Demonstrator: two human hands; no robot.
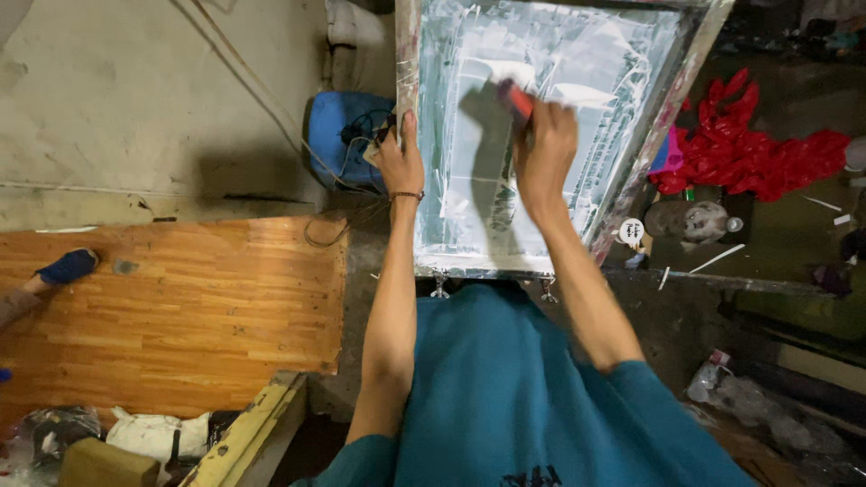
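Closed around a red-handled tool (516,97), the right hand (544,149) pressed it on the screen (469,225), while the left hand (400,158) gripped the frame's (408,54) left edge.

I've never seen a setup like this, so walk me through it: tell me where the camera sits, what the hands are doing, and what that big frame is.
There is no machine here. The single picture comes from a camera worn on a person's head, looking down past their teal shirt at their two bare hands.

In front of them is a large framed screen, a flat mesh panel in a metal frame, smeared with whitish streaks. The left hand grips the frame's left edge. The right hand holds a red-handled tool against the mesh; its working end is too blurred to identify.

Around it: a blue container with dark cables to the left, a wooden board on the floor, crumpled red plastic to the right, and someone else's blue shoe at the far left.
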